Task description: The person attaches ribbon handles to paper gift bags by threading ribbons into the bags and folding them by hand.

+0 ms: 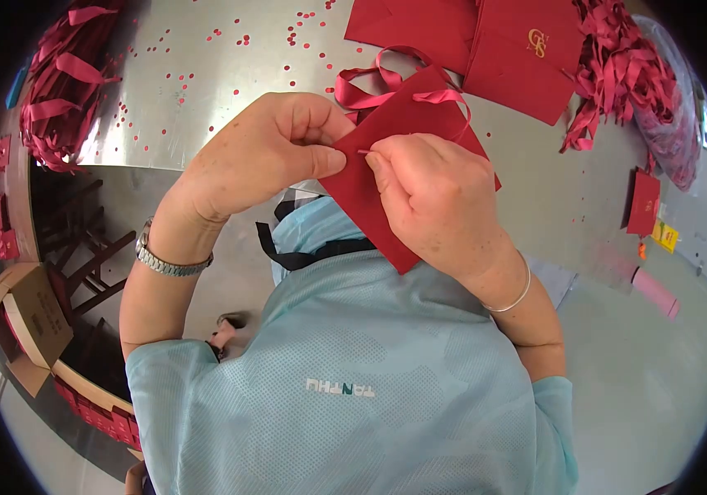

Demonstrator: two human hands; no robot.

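- The red bag (366, 206) looks like stiff paper or thin card, so it should be light, hold its flat shape and give little under a pinch, though a hard squeeze could crease it.
- Its ribbon handle (440, 97) looks soft and limp, probably a bit slippery; the thin ribbon end (363, 152) calls for fingertips.
- Good places to hold it would be the flat panel near its edges, as at the 9 o'clock corner, with light pressure.
- The left hand (263, 148) is closed on that corner, thumb on the near face; the right hand (444, 198) has thumb and forefinger pinched on the ribbon end, over the panel.
- The bag is held up in front of the chest, at 12 o'clock from the body, turned diamond-wise, one corner pointing to 6 o'clock.
- It is plain, deep red and matt, with pinker ribbon looping out towards 12 o'clock.
- Beyond it, on the worktop (246, 78), more red bags (498, 62) lie towards 1 o'clock, one with gold lettering (537, 43); a ribbon heap (617, 74) sits at 2 o'clock.
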